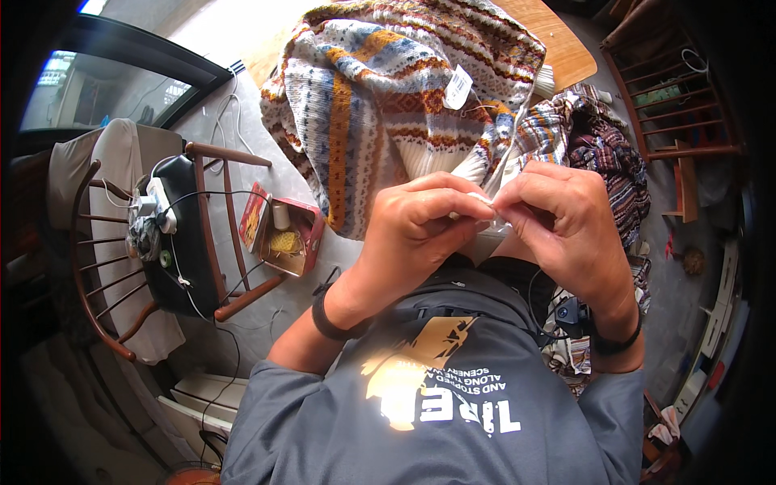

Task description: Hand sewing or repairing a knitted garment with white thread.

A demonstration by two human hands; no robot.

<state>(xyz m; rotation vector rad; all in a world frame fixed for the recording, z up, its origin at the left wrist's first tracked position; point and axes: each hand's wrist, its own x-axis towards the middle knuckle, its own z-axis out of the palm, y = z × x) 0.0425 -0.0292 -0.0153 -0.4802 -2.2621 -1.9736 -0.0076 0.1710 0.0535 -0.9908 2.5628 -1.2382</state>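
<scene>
My left hand (416, 222) and my right hand (550, 218) meet in front of my lap, thumbs and fingertips closed together on a small white piece (480, 196), too small to make out clearly. Just beyond my hands lies a patterned knitted sweater (347, 129) in cream, mustard, blue and rust, with a white tag (457, 87) on it and a ribbed cream edge. More striped knitted fabric (598, 153) is heaped to its right.
Wooden table (574, 48) behind the sweater. At left, a chair (234, 305) carries a power strip (159, 200) and cables; a red box (303, 250) with small items is beside it. A slatted wooden chair (675, 149) stands at right, a dark-framed window (121, 73) at upper left.
</scene>
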